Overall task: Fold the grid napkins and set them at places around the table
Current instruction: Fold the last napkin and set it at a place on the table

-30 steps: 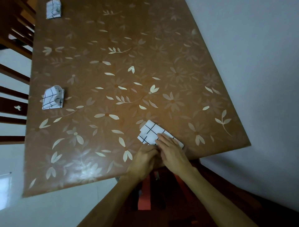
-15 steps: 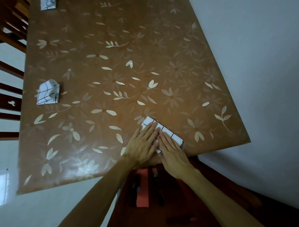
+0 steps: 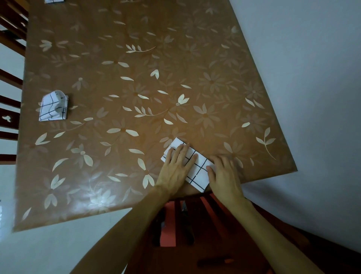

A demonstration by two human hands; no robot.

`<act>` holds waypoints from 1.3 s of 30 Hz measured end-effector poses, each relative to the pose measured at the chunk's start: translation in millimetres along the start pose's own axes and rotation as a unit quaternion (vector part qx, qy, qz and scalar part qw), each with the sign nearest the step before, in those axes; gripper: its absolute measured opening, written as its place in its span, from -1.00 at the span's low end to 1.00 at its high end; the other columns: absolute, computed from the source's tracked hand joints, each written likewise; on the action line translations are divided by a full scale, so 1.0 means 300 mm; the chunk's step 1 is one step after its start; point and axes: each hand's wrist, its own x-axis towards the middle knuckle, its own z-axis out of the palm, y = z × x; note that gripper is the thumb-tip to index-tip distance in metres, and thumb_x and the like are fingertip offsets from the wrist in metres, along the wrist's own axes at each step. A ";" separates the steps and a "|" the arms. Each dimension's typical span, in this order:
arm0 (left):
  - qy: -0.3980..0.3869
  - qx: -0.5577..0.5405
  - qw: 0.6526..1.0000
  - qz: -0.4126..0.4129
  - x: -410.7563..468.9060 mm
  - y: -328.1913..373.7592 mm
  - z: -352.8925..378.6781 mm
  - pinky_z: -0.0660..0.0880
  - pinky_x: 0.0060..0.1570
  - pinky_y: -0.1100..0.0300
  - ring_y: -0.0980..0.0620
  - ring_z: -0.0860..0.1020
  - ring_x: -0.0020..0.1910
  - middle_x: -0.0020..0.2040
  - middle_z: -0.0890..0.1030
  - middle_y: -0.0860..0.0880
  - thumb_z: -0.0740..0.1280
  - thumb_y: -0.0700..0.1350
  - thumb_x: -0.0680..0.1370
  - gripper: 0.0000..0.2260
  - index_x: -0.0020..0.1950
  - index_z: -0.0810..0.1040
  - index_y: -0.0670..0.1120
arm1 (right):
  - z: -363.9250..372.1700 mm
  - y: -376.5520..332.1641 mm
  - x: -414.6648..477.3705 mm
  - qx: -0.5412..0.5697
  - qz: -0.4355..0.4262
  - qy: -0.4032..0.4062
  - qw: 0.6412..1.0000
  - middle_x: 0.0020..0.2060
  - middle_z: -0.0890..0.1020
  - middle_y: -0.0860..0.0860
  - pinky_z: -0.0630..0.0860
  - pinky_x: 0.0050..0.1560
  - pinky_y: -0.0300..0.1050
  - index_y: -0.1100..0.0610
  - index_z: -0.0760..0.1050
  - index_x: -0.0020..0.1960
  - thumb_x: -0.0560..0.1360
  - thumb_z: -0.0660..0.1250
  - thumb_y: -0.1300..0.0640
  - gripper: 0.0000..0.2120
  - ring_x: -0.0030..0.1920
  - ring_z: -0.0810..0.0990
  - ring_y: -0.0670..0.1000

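One broad brown table with a pale flower print carried everything. A slatted wooden chair stood tucked at the table's near edge, below the person's arms, and the rails of another chair showed along the table's left side. Each seat marked a place that wanted a napkin.

At the table's near edge, close to its right corner, lay the napkin in work, a long white strip with black grid lines, one corner reaching the rim. It probably lay there because that seat was the one it would serve, so folding on the spot saved a carry.

The left hand rested flat on one end of the strip, fingers straight and slightly spread. The right hand lay flat over the other end, fingers reaching onto the table and thumb on the cloth. Both pressed rather than pinched, likely to set the crease and keep the cloth from springing open.

A finished napkin sat by the table's left edge before the side chair, its top flap puffed up. A sliver of another napkin showed at the table's far-left corner.
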 end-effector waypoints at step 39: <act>0.091 -0.279 0.948 -0.119 -0.200 -0.025 -0.053 0.40 0.27 -0.04 -0.01 0.46 0.30 -0.02 0.65 0.02 0.47 -0.24 0.43 -0.85 -0.09 0.54 -0.08 | 0.009 -0.088 0.223 0.173 -0.048 -0.192 0.965 -0.41 0.54 -0.25 0.35 -0.28 -0.20 -0.01 0.64 -0.09 0.47 0.50 0.13 -0.93 -0.38 0.41 -0.13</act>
